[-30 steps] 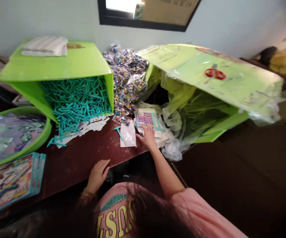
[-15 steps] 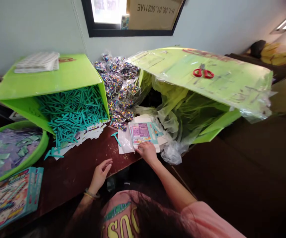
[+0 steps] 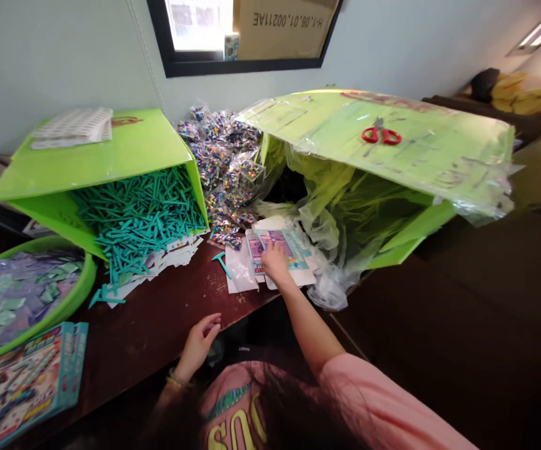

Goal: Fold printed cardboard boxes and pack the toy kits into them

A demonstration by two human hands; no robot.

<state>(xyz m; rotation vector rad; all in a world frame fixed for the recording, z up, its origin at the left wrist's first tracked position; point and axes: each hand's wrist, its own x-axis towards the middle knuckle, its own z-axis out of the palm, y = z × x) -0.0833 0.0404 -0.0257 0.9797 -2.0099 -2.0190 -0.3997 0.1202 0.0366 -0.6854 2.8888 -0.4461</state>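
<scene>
My right hand [image 3: 275, 259] rests on a purple and teal printed flat box [image 3: 297, 250], its fingertips over the purple panel; whether they grip it is hard to tell. My left hand [image 3: 200, 340] hovers by the table's front edge, holding nothing, thumb and fingers apart. A white packet [image 3: 241, 270] lies left of the printed box. Beside that is a teal T-shaped stick [image 3: 223, 265]. Many more teal sticks [image 3: 143, 212] spill from a green bin [image 3: 111, 159] on its side, with white printed cards [image 3: 174, 253] beneath them.
Bags of coloured beads [image 3: 223, 165] are heaped between the bins. Red scissors [image 3: 382, 133] lie on the right green bin [image 3: 420, 134], which holds plastic film. At left are a green basket [image 3: 90, 281] of small packets and stacked printed boxes [image 3: 27, 381]. Crumpled plastic [image 3: 327, 287] sits right.
My right hand has moved forward, further over the purple panel. My left hand has shifted slightly right and toward me. The head view has shifted a little.
</scene>
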